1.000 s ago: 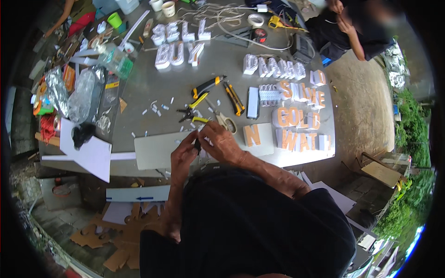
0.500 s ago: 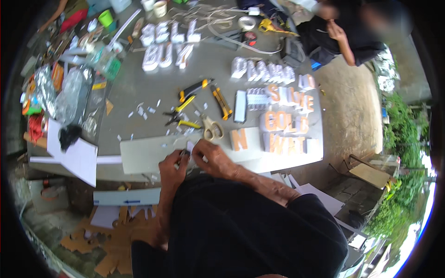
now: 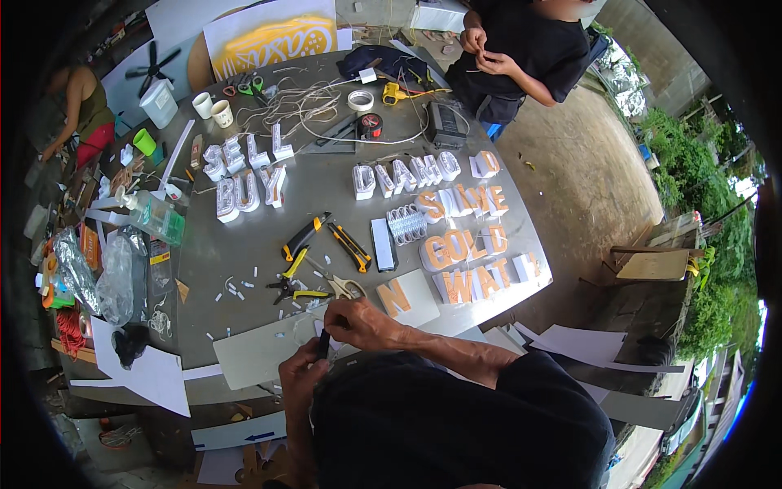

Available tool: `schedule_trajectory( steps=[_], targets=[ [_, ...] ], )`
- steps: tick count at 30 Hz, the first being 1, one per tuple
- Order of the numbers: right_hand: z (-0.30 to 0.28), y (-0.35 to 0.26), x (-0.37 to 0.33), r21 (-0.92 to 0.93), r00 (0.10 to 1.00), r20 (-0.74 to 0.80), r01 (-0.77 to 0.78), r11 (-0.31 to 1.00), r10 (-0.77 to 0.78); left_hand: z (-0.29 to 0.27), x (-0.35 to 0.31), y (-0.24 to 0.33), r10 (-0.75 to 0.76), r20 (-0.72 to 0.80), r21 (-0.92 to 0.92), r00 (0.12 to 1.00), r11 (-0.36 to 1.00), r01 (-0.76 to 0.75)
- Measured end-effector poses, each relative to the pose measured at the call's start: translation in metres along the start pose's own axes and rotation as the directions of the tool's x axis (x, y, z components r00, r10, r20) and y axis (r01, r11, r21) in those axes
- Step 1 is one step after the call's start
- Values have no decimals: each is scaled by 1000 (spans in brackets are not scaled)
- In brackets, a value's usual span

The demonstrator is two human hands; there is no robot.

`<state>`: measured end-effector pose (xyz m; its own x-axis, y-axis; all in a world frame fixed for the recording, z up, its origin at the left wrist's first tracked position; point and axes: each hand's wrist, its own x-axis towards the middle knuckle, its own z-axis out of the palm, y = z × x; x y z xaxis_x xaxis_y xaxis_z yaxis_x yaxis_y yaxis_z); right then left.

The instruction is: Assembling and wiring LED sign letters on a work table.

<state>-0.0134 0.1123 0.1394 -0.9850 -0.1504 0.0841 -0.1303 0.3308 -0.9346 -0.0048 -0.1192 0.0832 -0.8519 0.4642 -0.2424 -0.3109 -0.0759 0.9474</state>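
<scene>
My left hand (image 3: 301, 372), at the table's near edge, is closed on a small black object (image 3: 323, 343) whose kind I cannot make out. Just above it, my right hand (image 3: 358, 323) has its fingers pinched together; what they hold is hidden. Under both hands lies a pale flat sheet (image 3: 252, 352). Beyond my right hand are beige-handled scissors (image 3: 348, 287), yellow-and-black pliers (image 3: 287, 287), a utility knife (image 3: 350, 248) and another yellow-and-black hand tool (image 3: 305, 236). A brown-faced letter piece (image 3: 393, 300) rests to the right.
Rows of letter-shaped pieces (image 3: 464, 248) stand at the right, with silvery ones (image 3: 251, 191) farther back. White scraps (image 3: 236, 287) dot the metal table (image 3: 213, 253). Cables (image 3: 301, 110), a tape measure (image 3: 370, 125) and cups (image 3: 221, 114) lie beyond. A person (image 3: 529, 49) stands at the far right.
The view has shifted, so table items appear lower and more of the far side shows. My hands stay close together, and the black object now shows between them.
</scene>
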Motion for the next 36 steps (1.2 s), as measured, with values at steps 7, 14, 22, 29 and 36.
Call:
schedule_trajectory(
  steps=[7,14,22,29,36],
  targets=[
    [10,-9,-11,-18,991,52,121,993,-120,-4,-9,18,-105,-58,97,993,989,110],
    [14,-20,-14,24,993,97,63,998,-65,-4,-18,1,-210,-186,97,960,968,231],
    [-10,18,13,84,918,274,-320,944,287,0,-12,39,-319,136,-23,938,946,324],
    [-1,34,13,99,859,383,-404,909,340,-6,-11,20,-291,213,64,933,957,284],
    [-1,35,11,-57,880,350,-321,945,320,4,-4,12,-122,139,-43,983,991,129]
  ],
)
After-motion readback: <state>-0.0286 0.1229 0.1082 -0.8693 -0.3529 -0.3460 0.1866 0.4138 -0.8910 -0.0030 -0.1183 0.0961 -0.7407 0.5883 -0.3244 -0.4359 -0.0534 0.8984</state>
